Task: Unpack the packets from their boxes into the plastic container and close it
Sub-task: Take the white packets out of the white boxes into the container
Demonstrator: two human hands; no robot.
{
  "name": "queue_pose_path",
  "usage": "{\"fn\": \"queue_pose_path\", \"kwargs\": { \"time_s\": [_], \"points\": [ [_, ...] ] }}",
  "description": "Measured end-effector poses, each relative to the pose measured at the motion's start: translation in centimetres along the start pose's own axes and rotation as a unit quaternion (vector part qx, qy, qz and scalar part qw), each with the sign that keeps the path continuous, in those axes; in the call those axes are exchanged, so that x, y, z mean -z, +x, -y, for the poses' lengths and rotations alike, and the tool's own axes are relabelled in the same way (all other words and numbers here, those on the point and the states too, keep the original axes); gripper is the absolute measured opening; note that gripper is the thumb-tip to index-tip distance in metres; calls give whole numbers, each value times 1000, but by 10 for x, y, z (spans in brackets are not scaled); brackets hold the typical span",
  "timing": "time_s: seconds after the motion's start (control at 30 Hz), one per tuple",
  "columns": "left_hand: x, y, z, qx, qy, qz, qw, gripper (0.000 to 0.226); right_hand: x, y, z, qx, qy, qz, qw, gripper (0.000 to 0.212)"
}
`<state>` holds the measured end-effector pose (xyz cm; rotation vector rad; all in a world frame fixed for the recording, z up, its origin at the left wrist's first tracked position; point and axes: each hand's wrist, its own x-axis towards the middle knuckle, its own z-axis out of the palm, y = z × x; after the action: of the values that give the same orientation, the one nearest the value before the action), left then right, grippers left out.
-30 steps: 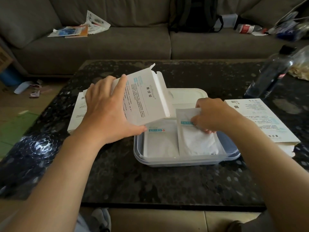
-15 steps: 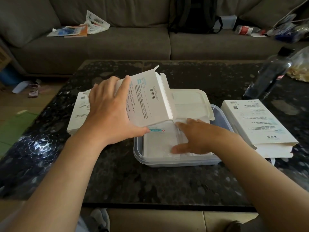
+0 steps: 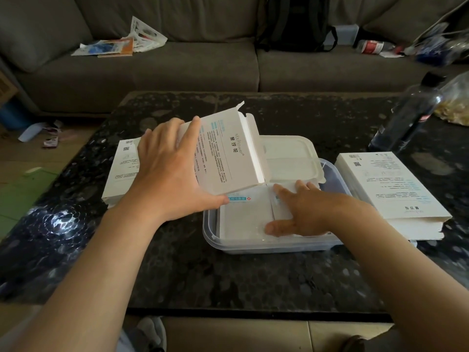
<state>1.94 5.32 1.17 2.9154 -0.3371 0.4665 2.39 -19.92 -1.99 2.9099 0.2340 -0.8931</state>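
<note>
A: Where do the packets lie in relation to our hands?

B: The packets lie flat and side by side inside the plastic container, in the middle of the table. Our right hand rests palm down on the right-hand one. Its fingers are straight and spread, pressing on the packet and curled round nothing.

A: And our left hand?

B: Our left hand grips the open box, with the thumb under its lower edge and the fingers spread over its back. We hold it tilted above the container's far left corner, just over the left packet, with its flaps standing open at the right end.

A: Where is the lid?

B: The lid lies behind the packets, at the container's far side. The box covers its left end, so we cannot tell how it rests there.

A: What else can we not make out?

B: Our hand hides most of the right packet, so only its left edge and a blue mark show. We cannot tell how many packets are stacked, and we cannot see into the open box. The left box lies on the table, partly behind our left hand. The right box lies just beside the container, and its print is too small for us to read. A dark bottle stands beyond it.
</note>
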Motion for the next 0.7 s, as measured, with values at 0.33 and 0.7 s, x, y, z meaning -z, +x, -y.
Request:
{"fn": "queue_pose_path", "kwargs": {
  "time_s": [0.33,0.7],
  "points": [
    [0,0,-3,1,-3,17,1000,135,0,1,-3,10,-48,47,998,111],
    [2,-3,-4,-11,-10,20,1000,133,-3,4,-4,7,-38,38,999,114]
  ]
}}
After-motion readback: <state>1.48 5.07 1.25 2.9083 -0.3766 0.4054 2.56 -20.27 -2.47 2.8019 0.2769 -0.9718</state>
